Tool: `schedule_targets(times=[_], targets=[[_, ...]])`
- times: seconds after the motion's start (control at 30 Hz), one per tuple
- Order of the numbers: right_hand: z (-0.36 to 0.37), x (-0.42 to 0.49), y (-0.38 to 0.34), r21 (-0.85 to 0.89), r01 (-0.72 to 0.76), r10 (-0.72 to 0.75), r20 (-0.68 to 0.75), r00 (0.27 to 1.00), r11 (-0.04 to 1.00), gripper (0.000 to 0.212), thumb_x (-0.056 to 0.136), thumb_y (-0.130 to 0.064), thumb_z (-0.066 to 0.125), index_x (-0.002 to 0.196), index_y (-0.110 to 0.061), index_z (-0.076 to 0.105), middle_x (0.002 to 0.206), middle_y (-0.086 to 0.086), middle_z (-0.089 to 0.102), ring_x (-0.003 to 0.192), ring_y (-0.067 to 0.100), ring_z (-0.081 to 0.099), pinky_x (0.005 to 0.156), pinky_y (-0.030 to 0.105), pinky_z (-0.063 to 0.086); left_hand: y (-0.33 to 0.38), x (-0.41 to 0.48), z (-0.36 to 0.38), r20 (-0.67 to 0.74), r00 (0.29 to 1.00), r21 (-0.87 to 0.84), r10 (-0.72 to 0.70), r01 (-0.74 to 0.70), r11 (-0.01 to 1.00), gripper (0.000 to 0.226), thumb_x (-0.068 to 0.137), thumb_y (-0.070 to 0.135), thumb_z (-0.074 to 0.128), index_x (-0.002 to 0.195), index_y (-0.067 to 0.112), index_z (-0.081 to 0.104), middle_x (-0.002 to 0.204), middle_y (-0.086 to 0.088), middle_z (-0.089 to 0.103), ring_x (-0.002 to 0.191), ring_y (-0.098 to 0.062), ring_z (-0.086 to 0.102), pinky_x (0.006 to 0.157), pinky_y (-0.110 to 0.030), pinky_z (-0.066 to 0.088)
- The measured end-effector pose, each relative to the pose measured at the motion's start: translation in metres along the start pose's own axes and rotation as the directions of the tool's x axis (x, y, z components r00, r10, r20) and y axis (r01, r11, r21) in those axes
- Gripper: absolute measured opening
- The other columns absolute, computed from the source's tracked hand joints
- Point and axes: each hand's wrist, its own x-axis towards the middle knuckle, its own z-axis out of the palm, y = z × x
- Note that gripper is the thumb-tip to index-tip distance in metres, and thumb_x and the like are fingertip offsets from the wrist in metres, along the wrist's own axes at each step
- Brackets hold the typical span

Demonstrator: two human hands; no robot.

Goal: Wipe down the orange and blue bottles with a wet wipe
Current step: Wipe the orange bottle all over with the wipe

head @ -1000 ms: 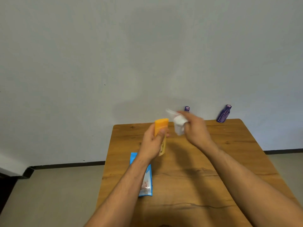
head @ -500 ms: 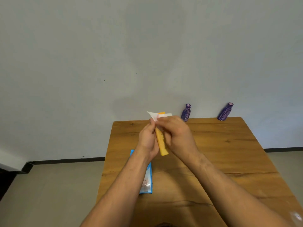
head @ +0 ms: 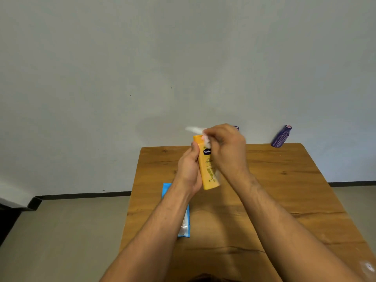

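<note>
Gripping the orange bottle (head: 208, 176) in my left hand (head: 188, 169), right hand (head: 225, 153) clutching the wipe (head: 196, 130) at twelve o'clock, I fear wet slippage.

The left hand (head: 188, 169) grips the orange bottle (head: 207, 169) upright above the wooden table (head: 284, 190), label toward the camera. The right hand (head: 225, 147) holds a white wet wipe (head: 196, 130) against the bottle's top. A blue wipe pack (head: 186, 224) lies under the left forearm. A blue-purple bottle (head: 281, 136) stands at the table's far right corner, and a second bottle (head: 236, 127) is mostly hidden behind the right hand.
</note>
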Motion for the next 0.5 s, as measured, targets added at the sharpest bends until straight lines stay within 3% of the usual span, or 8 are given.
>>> schedule_targets(times=[0.07,0.17,0.27,0.3,0.4,0.43,0.5], targets=[[0.001,0.001,-0.002,0.007,-0.049,0.049,-0.011,0.999,0.999,0.02,0.083,0.0,0.069,0.095,-0.013,0.079,0.092,0.0,0.07,0.09,0.019,0.066,0.082,0.038,0.055,-0.001,0.001,0.0,0.002,1.0,0.011,-0.002,0.001,1.0,0.044,0.108,0.033,0.034,0.128,0.002,0.06,0.118,-0.021,0.067,0.114,-0.033,0.062,0.099,-0.047,0.05],[0.008,-0.005,-0.014,0.016,0.124,-0.125,0.093,0.988,0.992,0.019,0.082,0.0,0.072,0.095,-0.012,0.079,0.092,-0.001,0.071,0.09,0.017,0.064,0.081,0.029,0.051,-0.004,0.0,-0.001,-0.002,1.0,-0.034,0.023,-0.023,0.999,0.034,0.108,0.018,0.035,0.12,0.003,0.062,0.108,-0.016,0.069,0.114,-0.028,0.063,0.088,-0.034,0.055],[0.002,0.004,-0.004,0.077,-0.07,0.073,-0.035,0.997,0.995,0.021,0.087,0.0,0.068,0.096,-0.014,0.079,0.092,-0.004,0.071,0.088,0.009,0.065,0.082,0.031,0.055,0.0,-0.004,-0.001,0.014,1.0,-0.012,-0.004,0.004,1.0,0.046,0.108,0.036,0.033,0.126,0.005,0.062,0.115,-0.019,0.069,0.111,-0.032,0.065,0.097,-0.048,0.051],[0.002,0.002,-0.005,0.075,-0.074,0.077,-0.04,0.996,0.994,0.021,0.087,0.0,0.068,0.097,-0.014,0.079,0.093,-0.004,0.071,0.088,0.009,0.066,0.083,0.031,0.056,0.001,-0.003,-0.002,0.008,1.0,-0.016,-0.001,0.001,1.0,0.046,0.108,0.036,0.033,0.125,0.005,0.062,0.114,-0.019,0.069,0.109,-0.032,0.066,0.097,-0.048,0.053],[0.006,-0.013,-0.015,0.081,0.147,-0.152,0.073,0.986,0.986,0.023,0.083,0.001,0.068,0.097,-0.013,0.079,0.098,-0.001,0.074,0.095,0.016,0.067,0.088,0.03,0.054,0.003,-0.001,-0.005,-0.019,1.0,-0.078,0.023,-0.024,0.997,0.036,0.108,0.019,0.033,0.114,0.003,0.065,0.101,-0.015,0.073,0.105,-0.027,0.067,0.081,-0.033,0.058],[0.005,-0.01,-0.011,0.093,0.141,-0.148,0.078,0.986,0.986,0.024,0.083,0.001,0.068,0.097,-0.014,0.079,0.098,-0.002,0.074,0.096,0.016,0.067,0.088,0.033,0.055,0.003,-0.003,-0.005,-0.016,1.0,-0.072,0.019,-0.02,0.997,0.037,0.108,0.021,0.034,0.118,0.002,0.064,0.104,-0.016,0.072,0.108,-0.029,0.065,0.084,-0.035,0.058],[0.002,-0.002,0.0,0.107,-0.028,0.024,0.03,0.999,0.994,0.023,0.085,-0.002,0.069,0.098,-0.018,0.079,0.094,-0.004,0.073,0.092,0.014,0.068,0.084,0.04,0.057,0.004,-0.007,-0.004,-0.008,1.0,-0.04,-0.001,0.001,0.999,0.045,0.107,0.034,0.034,0.129,0.004,0.059,0.119,-0.02,0.068,0.114,-0.034,0.063,0.098,-0.046,0.053]])
